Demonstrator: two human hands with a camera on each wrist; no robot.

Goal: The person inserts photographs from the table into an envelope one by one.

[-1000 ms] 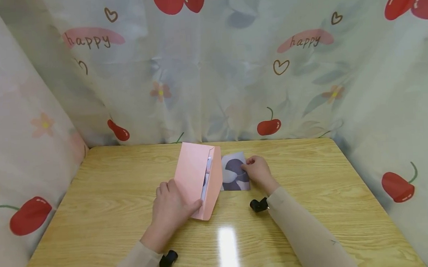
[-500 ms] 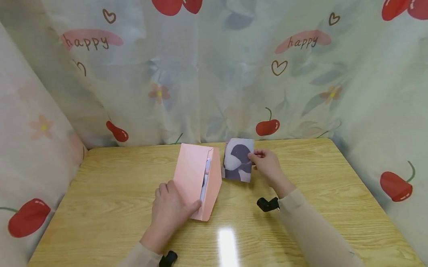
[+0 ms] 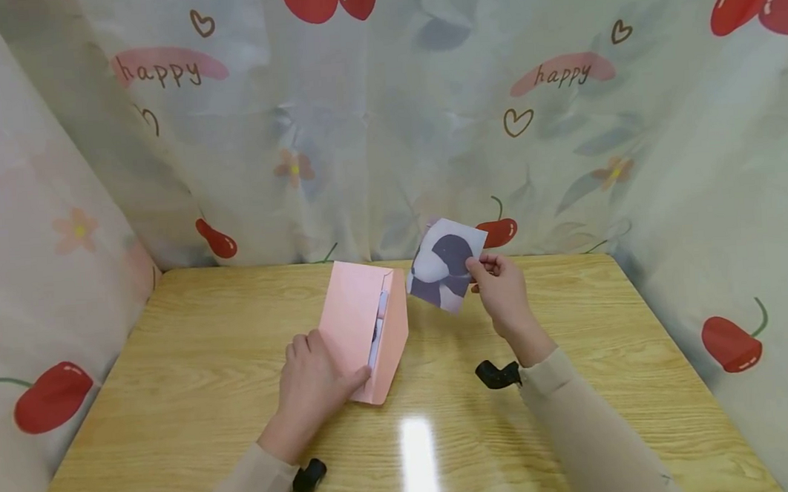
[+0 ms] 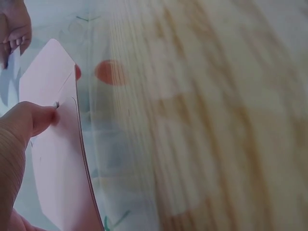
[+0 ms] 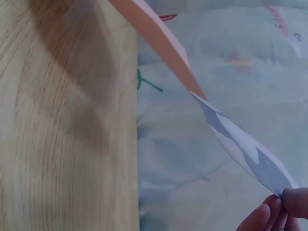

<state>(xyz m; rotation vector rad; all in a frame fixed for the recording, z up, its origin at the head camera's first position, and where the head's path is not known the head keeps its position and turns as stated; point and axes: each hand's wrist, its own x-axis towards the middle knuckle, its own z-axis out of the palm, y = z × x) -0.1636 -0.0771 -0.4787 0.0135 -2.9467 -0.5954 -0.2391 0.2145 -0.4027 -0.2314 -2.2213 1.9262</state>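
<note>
My left hand (image 3: 315,391) grips the lower left part of a pink envelope (image 3: 357,307), its thumb over the opening. The envelope's flap (image 3: 393,335) stands folded out to the right, and the edge of something printed shows in the slit. To the right, my right hand (image 3: 504,296) pinches the right edge of a grey and white printed card (image 3: 445,265), tilted and raised above the table's back edge. In the right wrist view the card (image 5: 250,149) appears nearly edge-on beside the envelope (image 5: 163,43); whether they touch I cannot tell.
A wooden table (image 3: 193,375) lies under both hands. Behind it and at the sides hangs a pale curtain (image 3: 394,127) with cherries and "happy" lettering. Black wrist-worn devices (image 3: 497,374) sit below the sleeves.
My right hand has moved right and up with the card, away from the envelope's flap, and the card has turned clockwise. My left hand and the envelope have stayed in place.
</note>
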